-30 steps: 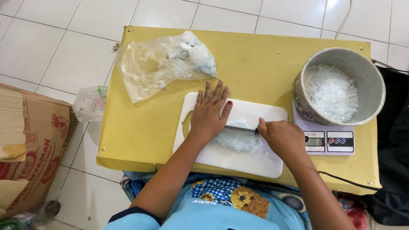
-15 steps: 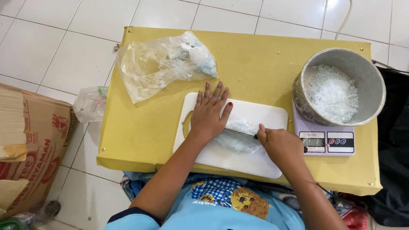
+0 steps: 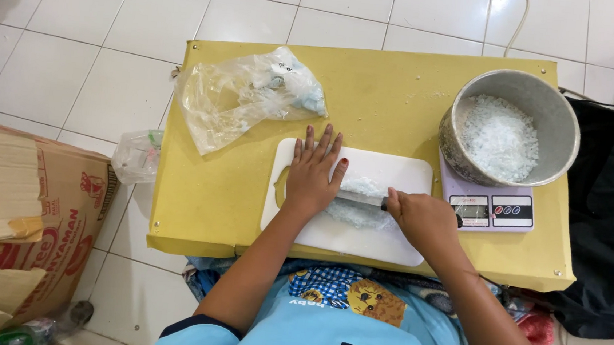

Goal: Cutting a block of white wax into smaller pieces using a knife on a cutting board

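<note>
A white cutting board (image 3: 394,173) lies on a low yellow table (image 3: 394,92). On the board is a small heap of pale translucent pieces (image 3: 356,198). My left hand (image 3: 314,173) rests flat on the board, fingers spread, pressing on the knife blade (image 3: 360,197). Fingers of my right hand (image 3: 424,218) are closed around the knife's dark handle, just right of the heap. The blade lies across the pieces, pointing left.
A metal bowl (image 3: 546,104) full of pale pieces stands on a purple kitchen scale (image 3: 490,209) at the right. A crumpled clear plastic bag (image 3: 243,98) lies at the table's left. A torn cardboard box (image 3: 19,215) stands on the tiled floor, dark cloth (image 3: 610,218) at right.
My right hand with the knife has shifted slightly down and left across the heap. My left hand stays on the board.
</note>
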